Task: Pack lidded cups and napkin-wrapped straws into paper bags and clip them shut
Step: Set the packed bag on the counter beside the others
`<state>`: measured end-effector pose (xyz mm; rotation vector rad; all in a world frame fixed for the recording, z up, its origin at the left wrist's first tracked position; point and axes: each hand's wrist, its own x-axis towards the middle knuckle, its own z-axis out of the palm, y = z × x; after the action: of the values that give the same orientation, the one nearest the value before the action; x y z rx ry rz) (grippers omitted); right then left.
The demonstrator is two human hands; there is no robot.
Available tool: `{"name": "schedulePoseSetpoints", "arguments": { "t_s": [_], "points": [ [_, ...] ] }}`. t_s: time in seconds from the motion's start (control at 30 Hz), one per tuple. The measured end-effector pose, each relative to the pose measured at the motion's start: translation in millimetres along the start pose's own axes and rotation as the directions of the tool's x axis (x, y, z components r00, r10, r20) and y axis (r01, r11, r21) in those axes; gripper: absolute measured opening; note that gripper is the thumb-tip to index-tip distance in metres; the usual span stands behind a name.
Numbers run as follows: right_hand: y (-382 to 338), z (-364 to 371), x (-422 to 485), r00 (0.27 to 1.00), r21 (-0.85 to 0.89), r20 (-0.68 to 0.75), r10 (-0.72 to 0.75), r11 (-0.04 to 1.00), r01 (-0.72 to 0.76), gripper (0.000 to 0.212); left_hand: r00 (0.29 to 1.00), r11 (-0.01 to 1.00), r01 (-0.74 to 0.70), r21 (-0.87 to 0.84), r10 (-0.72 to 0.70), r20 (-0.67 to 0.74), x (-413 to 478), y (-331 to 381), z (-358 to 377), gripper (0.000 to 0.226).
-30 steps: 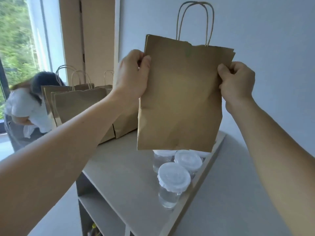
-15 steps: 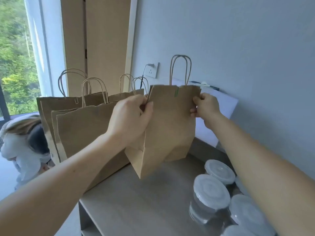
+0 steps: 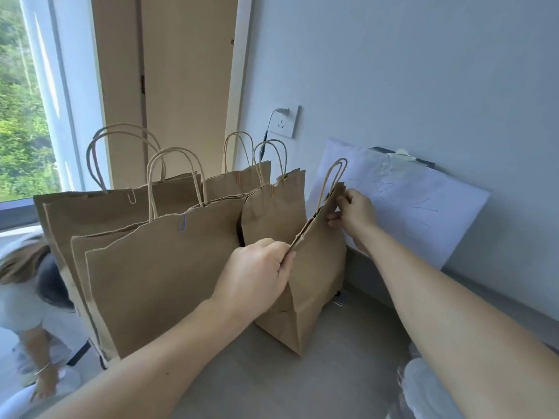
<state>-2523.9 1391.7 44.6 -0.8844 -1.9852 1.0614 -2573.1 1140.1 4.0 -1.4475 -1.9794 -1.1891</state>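
The small paper bag (image 3: 320,276) stands on the counter (image 3: 272,382) near the wall, just beside a row of other bags. Both hands hold it by its top edge, which is pressed flat and closed. The left hand (image 3: 257,276) pinches the near corner, its fingers (image 3: 284,261) curled onto the paper; the right hand (image 3: 355,217) pinches the far corner just below the twisted handle (image 3: 332,179), fingers bent round the edge. From this angle no clip shows on that edge, so I cannot tell whether it is fastened.

Judged from how things lie, a good part of the job is done. The front large bag (image 3: 157,282) carries a bluish paperclip (image 3: 182,226) on its rim; the rear large bag (image 3: 99,213) has a pale clip (image 3: 131,196); a third bag (image 3: 236,182) behind them shows a reddish clip (image 3: 238,177). A fourth bag (image 3: 275,216), touching the held one, stands closed, though no clip on it is visible.

What any bag contains is hidden; no wrapped straws can be seen. At the lower right edge a blurred pale lid (image 3: 423,388) suggests at least one lidded cup is not yet packed, so more filling and clipping likely remain. The held bag seems to be joining the finished row, or is about to be clipped.
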Motion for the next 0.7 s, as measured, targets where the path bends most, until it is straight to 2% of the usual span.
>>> {"name": "schedulePoseSetpoints", "arguments": {
  "t_s": [0.23,0.4,0.5,0.6,0.67,0.7],
  "points": [
    [19.1,6.2,-2.3,0.998,0.101,-0.056,0.014,0.995,-0.008,0.024,0.999,0.999,-0.041,0.018,0.041,0.006,-3.1,-12.9,13.4,0.015],
    [19.7,1.6,-6.9,0.997,0.114,-0.053,0.059,0.992,-0.052,0.023,0.999,1.0,-0.006,-0.03,0.007,0.049,-1.4,-11.6,22.4,0.021],
    [15.3,-2.9,-13.0,0.994,0.117,-0.053,0.092,0.989,-0.085,0.033,0.997,0.999,0.03,-0.029,-0.028,0.076,1.8,-10.7,23.2,0.025],
    [11.0,-9.8,-27.4,0.995,0.029,-0.044,0.088,0.996,-0.087,0.055,0.995,0.997,0.067,-0.027,-0.065,0.077,4.1,-7.9,21.6,0.022],
    [8.9,-16.3,-40.2,0.996,-0.061,0.006,0.09,0.994,-0.089,0.06,1.0,1.0,0.014,0.023,-0.014,-0.003,6.4,-2.8,18.6,0.012],
    [7.4,-21.3,-48.2,0.995,-0.117,0.044,0.091,0.989,-0.085,0.061,0.998,0.996,-0.03,0.081,0.035,-0.057,8.9,0.8,18.0,0.028]
  ]
}}
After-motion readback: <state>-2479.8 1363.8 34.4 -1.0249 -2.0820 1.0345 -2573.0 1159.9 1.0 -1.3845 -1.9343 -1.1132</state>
